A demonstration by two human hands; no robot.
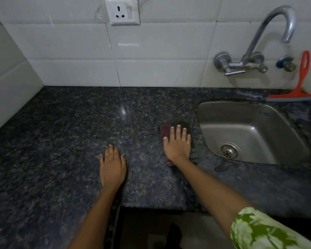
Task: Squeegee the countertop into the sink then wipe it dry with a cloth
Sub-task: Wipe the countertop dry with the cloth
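Pressing flat with fingers spread, the right hand (178, 142) is laid on the dark cloth (164, 131) beside the sink (205, 112). The left hand (112, 168) is rested open-palmed on the surface (61, 132), gripping nothing. The red squeegee (298, 87) is propped behind the sink.

Right hand (178, 143) flat on cloth (164, 131) beside sink (250, 112); left hand (112, 167) flat on countertop (70, 126).

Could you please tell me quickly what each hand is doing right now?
Left hand: open, flat on the countertop, holding nothing.
Right hand: open, pressed flat on the cloth.
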